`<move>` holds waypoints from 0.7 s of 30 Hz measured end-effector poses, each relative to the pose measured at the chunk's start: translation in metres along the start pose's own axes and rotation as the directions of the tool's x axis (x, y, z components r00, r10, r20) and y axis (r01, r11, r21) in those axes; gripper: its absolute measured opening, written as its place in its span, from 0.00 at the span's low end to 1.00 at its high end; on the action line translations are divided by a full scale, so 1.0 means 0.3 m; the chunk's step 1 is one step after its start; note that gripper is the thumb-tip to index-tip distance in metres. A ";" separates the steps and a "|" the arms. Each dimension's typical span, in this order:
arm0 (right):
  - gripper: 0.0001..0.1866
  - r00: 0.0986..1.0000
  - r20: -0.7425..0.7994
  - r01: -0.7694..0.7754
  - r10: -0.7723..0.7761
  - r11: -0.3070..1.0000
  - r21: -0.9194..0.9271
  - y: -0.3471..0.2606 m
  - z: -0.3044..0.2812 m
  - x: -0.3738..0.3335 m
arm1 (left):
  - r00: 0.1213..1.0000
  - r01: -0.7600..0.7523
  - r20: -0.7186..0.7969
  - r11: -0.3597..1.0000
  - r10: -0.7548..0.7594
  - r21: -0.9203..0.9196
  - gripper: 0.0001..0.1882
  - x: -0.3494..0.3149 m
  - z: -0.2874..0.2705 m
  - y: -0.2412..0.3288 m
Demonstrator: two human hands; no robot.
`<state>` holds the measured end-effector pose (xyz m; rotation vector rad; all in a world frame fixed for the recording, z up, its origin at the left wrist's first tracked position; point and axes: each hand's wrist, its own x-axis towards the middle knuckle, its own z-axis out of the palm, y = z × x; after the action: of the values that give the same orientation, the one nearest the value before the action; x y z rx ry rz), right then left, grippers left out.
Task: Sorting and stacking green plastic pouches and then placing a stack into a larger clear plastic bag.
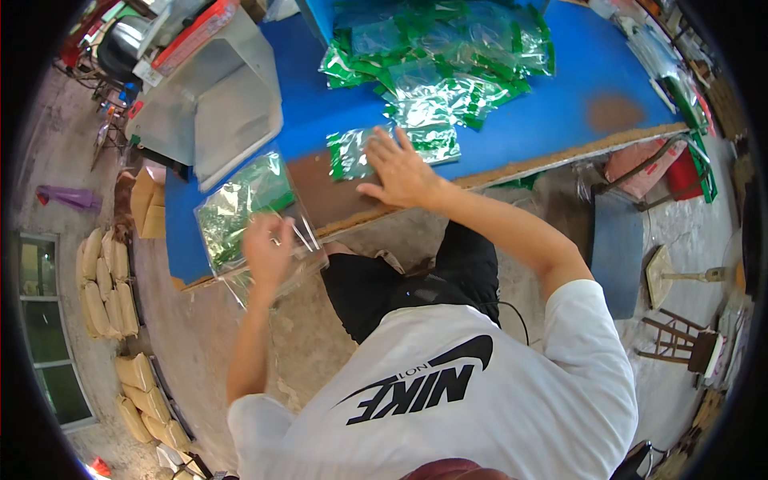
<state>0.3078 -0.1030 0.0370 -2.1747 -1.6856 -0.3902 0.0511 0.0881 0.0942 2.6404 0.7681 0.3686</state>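
My right hand (400, 170) lies flat with fingers spread on a shiny green-and-clear plastic packet (438, 146) near the table's front edge. My left hand (268, 246) is over a large clear plastic bag (246, 192) with green packets in it. Its fingers look curled but are smeared by motion, so their grip on the bag does not show. Part of this bag hangs past the table edge. Beyond my right hand, a loose heap of similar green-and-clear packets (448, 48) spreads across the table.
The blue tabletop (576, 88) has a worn brown front edge. A grey plastic bin (240, 120) lies tipped toward me at the left. A blue bench (616, 256) and a small wooden stool (680, 344) stand at the right. Stacked tan sacks (108, 280) sit at the far left.
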 end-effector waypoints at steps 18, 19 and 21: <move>0.16 0.991 -0.133 -0.015 0.000 0.994 -0.111 -0.004 -0.060 -0.096 | 0.782 0.511 0.491 -0.056 -0.384 -0.857 0.19 -0.237 0.363 0.205; 0.14 0.990 -0.077 0.121 -0.115 0.989 0.083 -0.019 -0.069 -0.129 | 0.776 0.513 0.495 -0.065 -0.390 -0.856 0.19 -0.237 0.351 0.205; 0.12 0.970 -0.036 0.241 -0.241 0.927 0.287 -0.036 -0.071 -0.160 | 0.776 0.536 0.540 -0.112 -0.326 -0.837 0.20 -0.220 0.327 0.213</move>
<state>0.2854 -0.1516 0.0368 -1.7655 -1.8849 -0.1898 0.0604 -0.0253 0.0229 0.8936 0.8180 0.2912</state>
